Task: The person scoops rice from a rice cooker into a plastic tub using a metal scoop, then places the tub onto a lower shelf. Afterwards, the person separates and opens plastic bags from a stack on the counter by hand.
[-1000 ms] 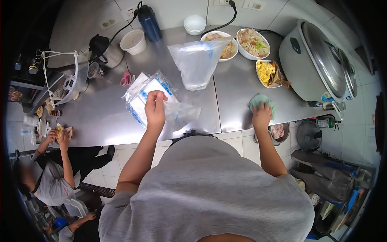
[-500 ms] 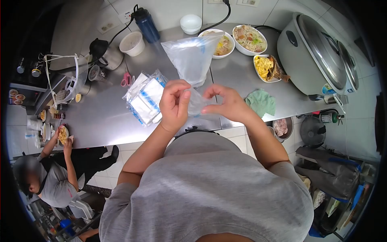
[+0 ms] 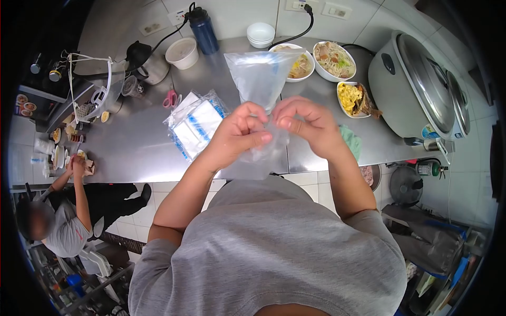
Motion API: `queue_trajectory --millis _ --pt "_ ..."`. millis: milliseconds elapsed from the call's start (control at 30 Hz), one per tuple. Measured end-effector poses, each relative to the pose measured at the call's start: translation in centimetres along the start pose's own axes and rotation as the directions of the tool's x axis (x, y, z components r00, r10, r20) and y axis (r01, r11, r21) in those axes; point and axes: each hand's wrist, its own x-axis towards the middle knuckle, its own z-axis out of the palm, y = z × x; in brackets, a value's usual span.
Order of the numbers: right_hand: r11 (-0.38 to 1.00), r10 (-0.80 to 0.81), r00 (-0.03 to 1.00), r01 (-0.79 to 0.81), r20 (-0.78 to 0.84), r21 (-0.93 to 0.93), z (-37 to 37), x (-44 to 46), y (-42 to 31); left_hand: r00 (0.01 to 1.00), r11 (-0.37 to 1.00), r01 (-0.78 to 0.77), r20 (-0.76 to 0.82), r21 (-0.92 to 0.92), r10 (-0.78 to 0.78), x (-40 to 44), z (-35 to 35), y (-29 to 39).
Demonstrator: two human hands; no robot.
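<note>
A clear plastic bag fans out wide at its far end and narrows to a gathered part between my two hands. Its loose, see-through end hangs toward my body over the counter edge. My left hand pinches the bag from the left, thumb and fingers bent together. From the other side my right hand grips the gathered part with curled fingers. Left of my hands lies a pile of packed plastic bags with blue print. Pink scissors rest beyond that pile.
Along the back stand a blue bottle, a lidded tub, stacked white bowls and noodle bowls. An egg dish, green cloth and large cooker are at right. Another person works at far left.
My hands have come closer together on the bag, and its loose end now hangs lower toward me. The view has shifted slightly. The other person's hands have moved.
</note>
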Motion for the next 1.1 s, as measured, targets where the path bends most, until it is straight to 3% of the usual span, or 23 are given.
queue_trajectory --millis 33,133,233,333,433,533,633,700,733,767,800,833,867,900,933,967,1000,1067,1100 --pt "0.985 0.116 0.993 -0.114 -0.008 0.127 -0.1 0.0 -0.3 0.995 0.995 0.077 0.064 0.061 -0.081 0.2 -0.1 0.5" --pt "0.763 0.337 0.860 -0.488 0.384 0.423 -1.6 0.6 -0.6 0.998 0.992 0.005 0.068 0.127 -0.014 0.9 -1.0 0.9" --pt "0.793 0.307 0.752 -0.541 0.584 0.280 -3.0 0.8 1.0 0.984 0.977 -0.181 -0.012 -0.109 0.180 1.8 -0.8 0.9" --pt "0.835 0.111 0.821 -0.382 0.560 0.395 -4.7 1.5 2.9 0.969 0.756 -0.124 0.087 -0.642 0.233 2.3 -1.4 1.0" --pt "0.777 0.073 0.905 -0.315 0.418 0.545 -5.2 2.2 2.2 0.865 0.548 0.095 0.341 -0.831 0.367 3.4 -4.1 1.1" --pt "0.677 0.052 0.979 -0.180 0.197 0.713 -6.2 4.5 -0.3 0.888 0.833 0.215 0.456 -0.510 0.050 4.3 -6.2 4.1" --pt "0.532 0.411 0.909 -0.306 0.076 0.790 -6.6 7.1 -1.7 0.991 0.813 0.067 0.132 -0.578 0.012 6.8 -7.3 6.6" --pt "0.831 0.367 0.919 -0.255 -0.143 0.495 -5.1 8.0 1.4 0.989 0.781 0.026 -0.100 -0.624 -0.113 9.0 -7.6 5.4" --pt "0.842 0.404 0.899 -0.293 -0.171 0.454 -4.7 7.9 4.2 0.961 0.769 -0.003 -0.214 -0.639 -0.174 10.0 -8.1 4.3" --pt "0.847 0.441 0.875 -0.333 -0.198 0.413 -4.3 7.9 7.0 0.946 0.769 0.045 -0.220 -0.637 -0.238 10.9 -9.7 0.9" --pt "0.747 0.563 0.814 -0.425 -0.145 0.512 -4.0 7.3 11.3 0.986 0.670 0.159 0.088 -0.725 -0.138 12.2 -14.3 -6.1" --pt "0.623 0.671 0.738 -0.504 -0.077 0.598 -3.7 6.8 15.4 0.984 0.576 0.164 0.091 -0.801 -0.154 12.1 -14.6 -10.3" --pt "0.478 0.763 0.646 -0.570 0.005 0.669 -3.5 6.2 18.1 0.929 0.689 0.148 -0.138 -0.710 -0.343 11.5 -12.7 -11.7" --pt "0.519 0.781 0.623 -0.608 -0.044 0.600 -3.0 5.3 19.3 0.797 0.780 0.175 -0.379 -0.602 -0.471 10.8 -10.8 -12.8" --pt "0.555 0.792 0.603 -0.646 -0.095 0.525 -2.3 4.4 20.1 0.778 0.873 0.237 -0.456 -0.426 -0.433 10.4 -9.7 -12.5" --pt "0.588 0.793 0.591 -0.678 -0.149 0.441 -1.7 4.5 19.6 0.766 0.928 0.293 -0.524 -0.232 -0.373 10.3 -8.9 -11.1" --pt "0.696 0.717 0.654 -0.648 -0.242 0.309 -1.6 5.0 19.1 0.757 0.936 0.350 -0.579 -0.033 -0.303 10.3 -8.6 -10.4" --pt "0.822 0.536 0.759 -0.570 -0.370 0.022 -0.5 5.8 15.4 0.826 0.917 0.350 -0.524 0.192 -0.206 11.3 -9.4 -11.2" --pt "0.806 0.550 0.744 -0.593 -0.380 0.007 -0.4 6.0 16.2 0.861 0.891 0.335 -0.484 0.306 -0.158 11.9 -9.9 -11.4"
